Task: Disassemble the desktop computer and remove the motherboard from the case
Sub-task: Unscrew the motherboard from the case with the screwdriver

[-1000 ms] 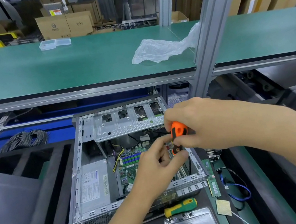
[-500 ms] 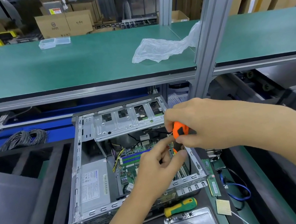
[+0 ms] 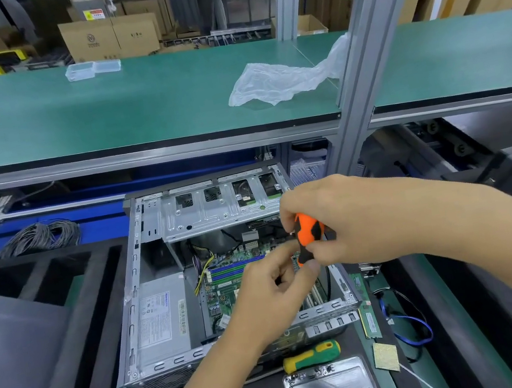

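An open grey desktop case point(image 3: 136, 293) lies on the bench with its side off. Inside, the green motherboard point(image 3: 228, 282) with blue memory slots shows beside the silver power supply point(image 3: 162, 319). My right hand point(image 3: 336, 224) grips the orange-and-black screwdriver point(image 3: 308, 236) by its handle, pointing down into the case. My left hand point(image 3: 274, 295) hovers over the board, its fingertips touching the lower end of the handle. The screwdriver's tip is hidden behind my left hand.
A green-and-yellow screwdriver point(image 3: 310, 356) lies in front of the case. A metal tray point(image 3: 332, 386) holds several screws. A memory stick point(image 3: 370, 320), blue cable point(image 3: 413, 330) and small pad point(image 3: 386, 356) lie to the right. A plastic bag point(image 3: 277, 81) sits on the upper green shelf.
My left hand's fingers have shifted slightly around the lower end of the screwdriver handle. My right hand stays in nearly the same place on the handle.
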A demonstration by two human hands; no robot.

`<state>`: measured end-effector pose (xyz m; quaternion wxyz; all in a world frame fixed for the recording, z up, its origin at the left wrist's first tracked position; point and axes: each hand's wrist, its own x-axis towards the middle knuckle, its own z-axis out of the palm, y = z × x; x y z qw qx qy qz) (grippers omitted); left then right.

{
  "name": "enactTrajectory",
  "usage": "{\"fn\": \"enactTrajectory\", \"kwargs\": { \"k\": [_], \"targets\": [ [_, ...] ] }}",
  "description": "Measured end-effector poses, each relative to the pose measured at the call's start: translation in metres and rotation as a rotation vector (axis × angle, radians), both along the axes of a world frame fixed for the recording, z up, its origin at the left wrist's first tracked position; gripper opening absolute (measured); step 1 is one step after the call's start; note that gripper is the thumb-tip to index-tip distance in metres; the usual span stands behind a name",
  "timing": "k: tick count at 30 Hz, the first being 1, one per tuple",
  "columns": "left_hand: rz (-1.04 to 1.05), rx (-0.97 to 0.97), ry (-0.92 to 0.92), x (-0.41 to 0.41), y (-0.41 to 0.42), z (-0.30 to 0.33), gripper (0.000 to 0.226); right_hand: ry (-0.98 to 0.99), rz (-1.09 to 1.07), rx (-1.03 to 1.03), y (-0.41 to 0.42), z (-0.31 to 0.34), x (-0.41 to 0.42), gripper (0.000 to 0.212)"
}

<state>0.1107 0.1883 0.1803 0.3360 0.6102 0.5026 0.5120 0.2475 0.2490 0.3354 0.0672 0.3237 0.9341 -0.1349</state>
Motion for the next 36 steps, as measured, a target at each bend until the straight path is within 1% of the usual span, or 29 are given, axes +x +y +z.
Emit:
{"fn": "enactTrajectory", "kwargs": {
  "k": [1,3,4,6,7,8,9,10,11,12,14,17,20,21,22,24,26,28,29,31,32,35,36],
  "targets": [
    [0.007,0.015,0.014,0.0,0.0,0.001,0.006,0.007,0.011,-0.026,0.0,0.0,0.001,0.028],
    [0.034,0.006,0.016,0.0,0.001,0.0,0.005,0.032,0.005,-0.043,0.0,-0.001,0.002,0.032],
    [0.046,-0.011,0.018,0.0,0.002,0.0,0.011,0.03,-0.022,-0.023,0.0,-0.003,0.002,0.037],
    [0.085,-0.026,0.036,0.0,0.005,-0.001,0.03,-0.022,-0.068,0.105,0.002,-0.006,0.001,0.055],
    [0.099,-0.032,0.033,0.001,0.006,-0.002,0.036,-0.045,-0.065,0.175,0.003,-0.008,0.0,0.056],
    [0.103,-0.043,0.017,0.001,0.007,-0.001,0.037,-0.043,-0.051,0.206,0.003,-0.009,-0.001,0.051],
    [0.095,-0.049,-0.004,0.002,0.007,-0.002,0.033,-0.024,-0.036,0.198,0.003,-0.01,-0.002,0.04],
    [0.065,-0.055,-0.027,0.001,0.006,-0.002,0.028,0.0,-0.017,0.168,0.003,-0.009,-0.002,0.03],
    [0.031,-0.045,-0.04,0.001,0.005,-0.002,0.025,0.019,0.004,0.128,0.003,-0.008,-0.002,0.025],
    [0.0,-0.031,-0.034,0.001,0.004,-0.001,0.021,0.031,0.018,0.082,0.003,-0.007,-0.001,0.024],
    [-0.021,0.013,0.005,0.001,0.001,-0.001,0.007,0.05,0.028,0.006,0.004,-0.006,0.002,0.031],
    [0.018,0.002,0.013,0.0,0.003,-0.001,0.012,0.067,0.034,0.004,0.003,-0.009,0.002,0.034],
    [0.078,-0.059,0.036,0.001,0.008,-0.002,0.029,0.017,-0.036,0.099,0.003,-0.013,0.0,0.053],
    [0.082,-0.068,0.029,0.0,0.009,-0.002,0.032,0.008,-0.035,0.143,0.003,-0.015,-0.001,0.05],
    [0.069,-0.078,0.019,0.0,0.009,-0.003,0.033,0.015,-0.03,0.171,0.004,-0.018,-0.001,0.043],
    [0.014,-0.078,0.036,0.0,0.009,-0.006,0.029,0.068,-0.035,0.178,0.006,-0.021,0.0,0.031],
    [-0.002,-0.062,0.097,-0.001,0.009,-0.009,0.019,0.122,-0.053,0.152,0.007,-0.022,0.002,0.029],
    [0.019,-0.069,0.135,-0.001,0.01,-0.014,0.026,0.188,-0.072,0.121,0.006,-0.022,0.005,0.029],
    [0.023,-0.084,0.118,-0.001,0.011,-0.016,0.026,0.215,-0.076,0.116,0.006,-0.023,0.006,0.029],
    [0.003,-0.123,0.041,-0.002,0.011,-0.018,0.017,0.252,-0.087,0.117,0.007,-0.022,0.011,0.026],
    [-0.012,-0.149,-0.003,-0.004,0.012,-0.021,0.018,0.269,-0.099,0.118,0.008,-0.022,0.014,0.026],
    [-0.001,-0.234,-0.081,-0.012,0.014,-0.029,0.028,0.31,-0.172,0.137,0.015,-0.019,0.028,0.024],
    [0.028,-0.28,-0.08,-0.016,0.015,-0.033,0.039,0.327,-0.211,0.142,0.019,-0.019,0.035,0.025]
  ]
}}
